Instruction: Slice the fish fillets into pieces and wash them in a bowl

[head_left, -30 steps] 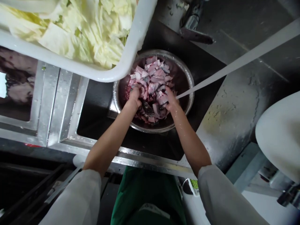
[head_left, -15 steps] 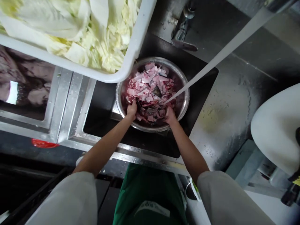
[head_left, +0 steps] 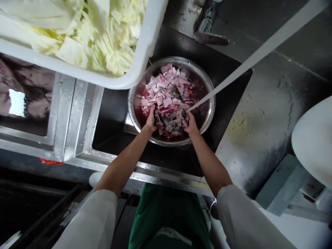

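A round steel bowl [head_left: 209,107] stands in the dark sink basin. It holds several pink and grey cut meat pieces [head_left: 168,93] in reddish water. My left hand [head_left: 151,119] is sunk into the near left of the pile, fingers curled around pieces. On the near right, my right hand [head_left: 191,122] also cups pieces. A stream of water [head_left: 233,72] falls slantwise from the upper right into the bowl beside my right hand.
A white tub [head_left: 145,52] of chopped cabbage [head_left: 98,38] overhangs the sink at the upper left, close over the bowl's rim. A tap [head_left: 207,27] sits behind the bowl. A wet steel counter [head_left: 261,117] lies to the right, with a white rounded object [head_left: 313,141] at its edge.
Both hands went from the middle of the pile to its near edge, then slightly back in, gathering pieces. The meat has been stirred. The water keeps running.
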Motion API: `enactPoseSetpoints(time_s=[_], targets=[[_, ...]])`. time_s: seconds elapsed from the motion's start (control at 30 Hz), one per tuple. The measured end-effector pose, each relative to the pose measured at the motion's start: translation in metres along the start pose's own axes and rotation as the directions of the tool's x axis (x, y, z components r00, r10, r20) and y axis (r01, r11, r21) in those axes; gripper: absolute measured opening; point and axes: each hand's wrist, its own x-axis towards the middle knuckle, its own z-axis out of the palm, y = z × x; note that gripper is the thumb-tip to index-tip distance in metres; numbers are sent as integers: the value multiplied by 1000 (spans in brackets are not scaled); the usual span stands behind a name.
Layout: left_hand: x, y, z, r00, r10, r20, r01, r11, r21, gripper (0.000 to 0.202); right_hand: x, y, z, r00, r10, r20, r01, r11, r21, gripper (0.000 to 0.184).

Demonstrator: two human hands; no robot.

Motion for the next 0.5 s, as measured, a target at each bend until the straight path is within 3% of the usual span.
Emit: enactPoseSetpoints(time_s=[0.17, 0.3, 0.4, 0.5], targets=[[-16, 22, 18, 983, 180, 32, -182, 980, 76, 85, -27, 1, 16, 998, 18, 52, -21, 998, 53, 31], [-16, 46, 25, 951, 305, 57, -310, 929, 201, 79, -46, -6, 20, 977, -206, 54, 206, 979, 6, 25], [-9, 55, 24, 892, 447, 68, -443, 832, 333, 72, -54, -26, 10, 870, -481, 108, 493, 855, -160, 20], [-5, 53, 14, 782, 591, 199, -575, 561, 595, 64, -47, -52, 9, 711, -669, 218, 666, 540, -514, 24]])
